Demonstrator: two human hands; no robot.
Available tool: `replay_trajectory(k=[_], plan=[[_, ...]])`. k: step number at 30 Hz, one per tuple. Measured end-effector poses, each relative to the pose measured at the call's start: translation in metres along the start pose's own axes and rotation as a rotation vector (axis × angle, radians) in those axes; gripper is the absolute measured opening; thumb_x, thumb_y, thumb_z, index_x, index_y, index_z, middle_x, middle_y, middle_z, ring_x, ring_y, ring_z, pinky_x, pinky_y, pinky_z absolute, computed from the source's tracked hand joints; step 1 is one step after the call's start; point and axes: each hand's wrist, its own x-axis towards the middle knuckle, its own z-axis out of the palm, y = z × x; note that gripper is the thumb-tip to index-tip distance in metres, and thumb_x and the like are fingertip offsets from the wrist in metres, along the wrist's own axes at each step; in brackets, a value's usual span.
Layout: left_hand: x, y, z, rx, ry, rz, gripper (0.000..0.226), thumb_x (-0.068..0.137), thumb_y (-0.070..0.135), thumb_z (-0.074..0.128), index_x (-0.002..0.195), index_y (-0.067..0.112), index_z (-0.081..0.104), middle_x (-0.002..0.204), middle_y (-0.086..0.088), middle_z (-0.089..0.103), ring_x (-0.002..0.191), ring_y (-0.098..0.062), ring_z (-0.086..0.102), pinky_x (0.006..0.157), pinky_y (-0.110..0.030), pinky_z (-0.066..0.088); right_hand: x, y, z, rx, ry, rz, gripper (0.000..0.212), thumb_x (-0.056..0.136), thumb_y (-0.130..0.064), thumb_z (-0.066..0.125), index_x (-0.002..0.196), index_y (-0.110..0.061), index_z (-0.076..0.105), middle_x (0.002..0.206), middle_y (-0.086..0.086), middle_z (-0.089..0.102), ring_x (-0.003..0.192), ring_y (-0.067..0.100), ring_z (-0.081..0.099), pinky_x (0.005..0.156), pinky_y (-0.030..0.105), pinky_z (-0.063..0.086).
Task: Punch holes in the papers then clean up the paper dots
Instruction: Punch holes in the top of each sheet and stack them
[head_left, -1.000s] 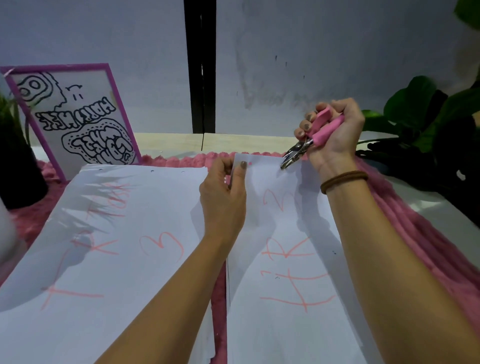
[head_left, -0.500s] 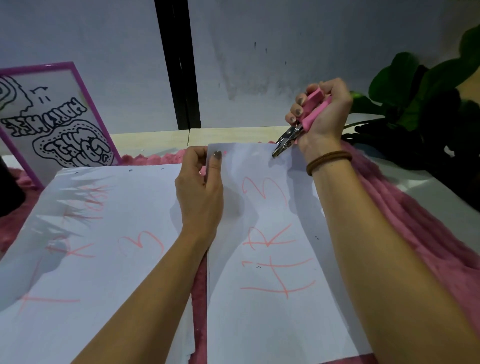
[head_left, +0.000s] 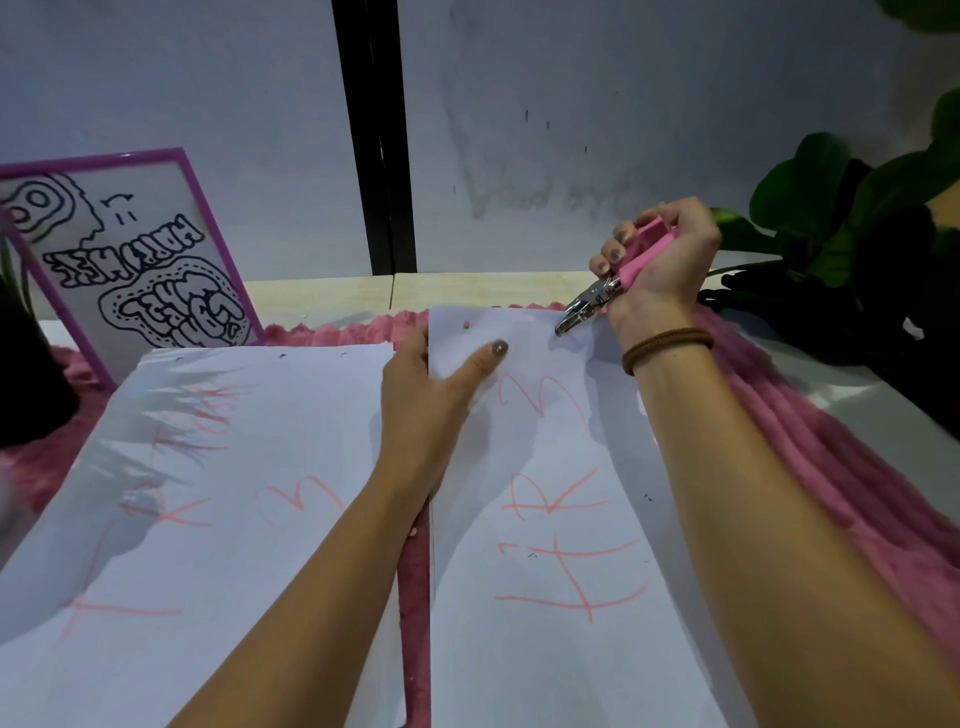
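Right hand (head_left: 660, 270) is wrapped tightly round the pink handles of the hole punch (head_left: 621, 275), and the handles are squeezed close together. The punch is held tilted, with its metal head pointed down and to the left at the far edge of the right stack of papers (head_left: 545, 519). Whether the paper's edge is caught inside the head cannot be told. A brown hair tie (head_left: 667, 345) is worn on the right wrist.

The left edge of the right stack is pinched near its far corner by the left hand (head_left: 431, 400). The thumb (head_left: 483, 364) is laid flat on top of the sheet, and the fingers are curled at the edge, mostly hidden. 1 punched hole (head_left: 466, 325) is seen near that corner, with pink showing through it.

Both stacks are marked with red scribbles and are laid side by side on a pink furry mat (head_left: 831, 441). A narrow strip of mat is left bare between them. The left stack of papers (head_left: 208, 493) is touched by neither hand, and small holes are seen along its far edge. A pale speck on the bare strip cannot be made out clearly.

The mat is spread over a white surface (head_left: 883, 415). A purple-framed drawing (head_left: 130, 260) is propped at the far left, beside a dark pot (head_left: 26, 374). A leafy green plant (head_left: 857, 234) is placed at the far right.
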Motion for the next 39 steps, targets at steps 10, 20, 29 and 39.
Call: replay_trajectory(k=[10, 20, 29, 39], plan=[[0.005, -0.009, 0.000, 0.030, -0.023, -0.048, 0.033, 0.086, 0.030, 0.071, 0.084, -0.002, 0.068, 0.078, -0.014, 0.071, 0.071, -0.033, 0.068, 0.062, -0.038, 0.056, -0.001, 0.000, -0.007, -0.019, -0.159, 0.053, 0.008, 0.074, -0.017, 0.046, 0.069, -0.011, 0.047, 0.060, 0.007, 0.044, 0.047, 0.019, 0.038, 0.050, 0.023, 0.032], [0.003, -0.008, -0.001, -0.044, -0.032, -0.042, 0.051, 0.084, 0.032, 0.072, 0.068, -0.012, 0.052, 0.061, -0.031, 0.047, 0.054, -0.030, 0.042, 0.053, -0.036, 0.036, -0.004, -0.011, -0.023, -0.118, -0.481, 0.148, 0.035, 0.053, -0.025, 0.056, 0.083, -0.010, 0.051, 0.070, 0.006, 0.048, 0.059, 0.020, 0.043, 0.058, 0.029, 0.040], [0.002, -0.007, -0.002, 0.045, -0.028, 0.044, 0.044, 0.089, 0.025, 0.068, 0.071, -0.014, 0.057, 0.070, -0.034, 0.056, 0.057, -0.044, 0.053, 0.053, -0.033, 0.042, -0.015, -0.015, 0.000, -0.293, -0.724, 0.133, 0.032, 0.058, -0.005, 0.041, 0.089, -0.004, 0.051, 0.074, 0.009, 0.047, 0.061, 0.020, 0.043, 0.062, 0.030, 0.040], [0.000, 0.000, -0.002, 0.052, -0.002, -0.019, 0.021, 0.089, 0.025, 0.068, 0.068, 0.021, 0.070, 0.065, 0.007, 0.069, 0.058, -0.014, 0.065, 0.055, -0.029, 0.055, -0.014, -0.019, 0.001, -0.086, -0.463, 0.065, 0.027, 0.062, -0.009, 0.041, 0.087, -0.004, 0.050, 0.068, 0.008, 0.045, 0.057, 0.019, 0.041, 0.057, 0.028, 0.036]])
